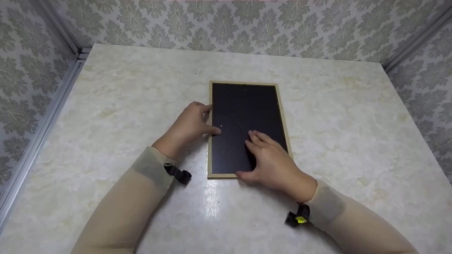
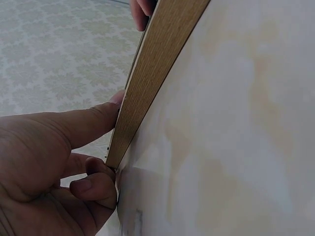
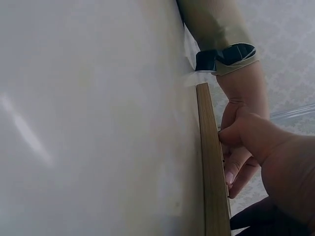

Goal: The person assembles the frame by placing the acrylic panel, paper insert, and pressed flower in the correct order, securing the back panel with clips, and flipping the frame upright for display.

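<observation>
A picture frame (image 1: 244,120) with a thin light-wood border and a black backing lies back side up on the table. A slanted line crosses the backing and runs up to the right fingers. On the frame's left side, my left hand (image 1: 189,123) grips the wooden edge, its thumb on the backing and fingers at the outer side. My right hand (image 1: 273,164) lies over the lower right part, fingertips on the backing and thumb at the near edge. In the right wrist view, a dark shape (image 3: 261,216) stands out beside the frame's wooden side (image 3: 212,162); what it is stays unclear.
The marbled pale table (image 1: 148,77) carries the frame near its middle. Patterned wall panels (image 1: 226,24) stand behind and at both sides, with a metal rail (image 1: 39,130) along the left. Black straps with small devices (image 1: 178,174) sit at both sleeve cuffs.
</observation>
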`<state>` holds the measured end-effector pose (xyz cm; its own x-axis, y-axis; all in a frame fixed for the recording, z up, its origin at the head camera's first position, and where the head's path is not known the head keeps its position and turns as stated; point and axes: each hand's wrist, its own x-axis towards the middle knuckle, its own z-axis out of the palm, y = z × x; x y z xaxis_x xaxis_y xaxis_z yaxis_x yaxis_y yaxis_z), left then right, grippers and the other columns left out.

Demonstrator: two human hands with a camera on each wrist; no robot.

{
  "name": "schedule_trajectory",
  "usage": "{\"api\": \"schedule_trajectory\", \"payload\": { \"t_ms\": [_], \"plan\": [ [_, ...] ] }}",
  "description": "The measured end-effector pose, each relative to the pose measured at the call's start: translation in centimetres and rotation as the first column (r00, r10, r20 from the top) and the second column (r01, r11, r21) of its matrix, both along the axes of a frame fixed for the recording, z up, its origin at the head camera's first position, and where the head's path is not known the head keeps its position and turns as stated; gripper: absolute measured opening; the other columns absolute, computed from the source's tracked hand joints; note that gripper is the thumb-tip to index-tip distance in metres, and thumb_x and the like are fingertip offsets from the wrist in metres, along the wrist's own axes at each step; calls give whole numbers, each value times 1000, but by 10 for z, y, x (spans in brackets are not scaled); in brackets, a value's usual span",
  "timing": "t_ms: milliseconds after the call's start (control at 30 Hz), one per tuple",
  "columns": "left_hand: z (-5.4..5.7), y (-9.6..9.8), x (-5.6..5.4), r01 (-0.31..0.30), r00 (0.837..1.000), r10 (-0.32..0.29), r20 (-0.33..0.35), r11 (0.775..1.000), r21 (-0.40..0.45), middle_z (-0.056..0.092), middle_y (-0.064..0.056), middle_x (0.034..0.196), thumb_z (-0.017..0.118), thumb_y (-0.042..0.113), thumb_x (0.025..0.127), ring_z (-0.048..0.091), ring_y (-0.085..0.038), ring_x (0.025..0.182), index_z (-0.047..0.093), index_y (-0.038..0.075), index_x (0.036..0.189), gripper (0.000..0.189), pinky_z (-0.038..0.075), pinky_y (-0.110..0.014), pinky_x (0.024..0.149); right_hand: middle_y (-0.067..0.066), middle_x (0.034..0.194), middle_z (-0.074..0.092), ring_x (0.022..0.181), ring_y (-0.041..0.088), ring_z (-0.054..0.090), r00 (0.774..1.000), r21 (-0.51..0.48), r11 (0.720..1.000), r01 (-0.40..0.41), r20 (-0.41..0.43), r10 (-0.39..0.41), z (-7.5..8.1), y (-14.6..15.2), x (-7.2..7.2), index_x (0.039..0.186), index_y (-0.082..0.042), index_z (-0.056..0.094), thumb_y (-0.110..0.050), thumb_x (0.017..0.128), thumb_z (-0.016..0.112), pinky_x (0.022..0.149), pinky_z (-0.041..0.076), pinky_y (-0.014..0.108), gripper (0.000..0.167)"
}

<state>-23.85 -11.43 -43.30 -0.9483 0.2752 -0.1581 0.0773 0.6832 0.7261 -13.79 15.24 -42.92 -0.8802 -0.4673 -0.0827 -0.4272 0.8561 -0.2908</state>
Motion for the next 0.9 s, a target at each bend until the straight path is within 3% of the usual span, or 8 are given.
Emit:
{"api": "schedule_trajectory", "payload": {
  "t_ms": [300,600,900],
  "plan": [
    [2,-1,-3,21,1000,-22,-6,998,-56,50,-29,167,99,29,90,51,-44,157,46,0,170,100,40,-54,136,27,175,45,170,40,40,1000,46,999,-7,-25,9,2,-6,1,155,7,63,-66,87,86,139,37,55,103],
    [-1,-3,-2,12,1000,-12,-7,998,-54,49,-28,169,99,28,90,48,-44,160,47,1,170,99,39,-55,137,30,171,50,166,41,46,997,69,997,-35,-66,40,3,-11,3,151,9,66,-63,86,85,134,45,58,99],
    [0,0,-4,7,1000,-8,-17,998,-55,51,-28,168,99,28,89,49,-43,160,48,1,169,98,39,-54,138,31,170,51,166,42,47,997,81,996,-33,-61,37,5,-12,1,150,9,67,-65,85,85,133,46,58,100]
  ]
}}
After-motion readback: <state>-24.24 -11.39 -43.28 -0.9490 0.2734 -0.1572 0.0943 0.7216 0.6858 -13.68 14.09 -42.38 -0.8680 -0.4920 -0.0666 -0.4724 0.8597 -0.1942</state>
